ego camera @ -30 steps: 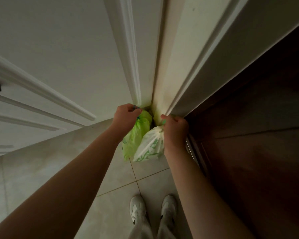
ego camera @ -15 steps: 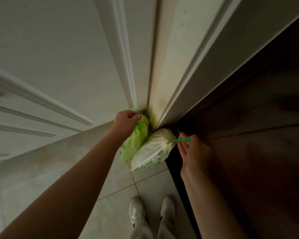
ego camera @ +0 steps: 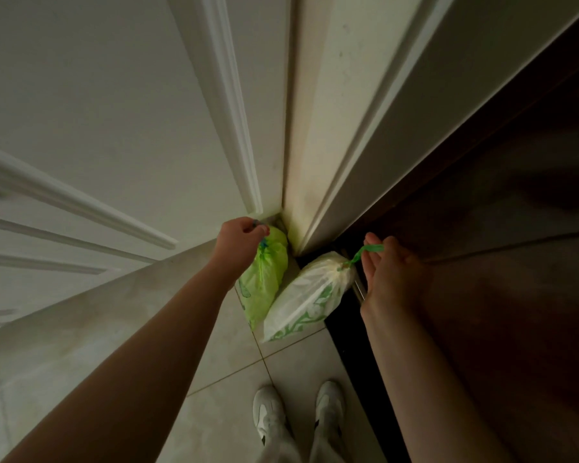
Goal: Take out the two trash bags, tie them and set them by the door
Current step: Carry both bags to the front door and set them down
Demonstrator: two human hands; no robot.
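Two tied trash bags stand on the tiled floor in the corner by the white door [ego camera: 131, 111]. The bright green bag [ego camera: 264, 279] is on the left, and my left hand [ego camera: 239, 237] is shut on its gathered top. The white bag with green print [ego camera: 308, 299] leans to its right against the dark threshold. Its green drawstring loop [ego camera: 368, 250] hangs over the fingers of my right hand [ego camera: 391, 275], which are spread and loosely curled rather than gripping.
The white door frame [ego camera: 328, 145] rises behind the bags. A dark brown door or panel [ego camera: 498, 245] fills the right side. My two white shoes [ego camera: 298, 416] stand on the beige floor tiles [ego camera: 97, 329] just behind the bags.
My right hand has moved right, away from the white bag's top, and its fingers have opened, leaving only the drawstring over them. The white bag has tipped rightwards. My left hand keeps its hold.
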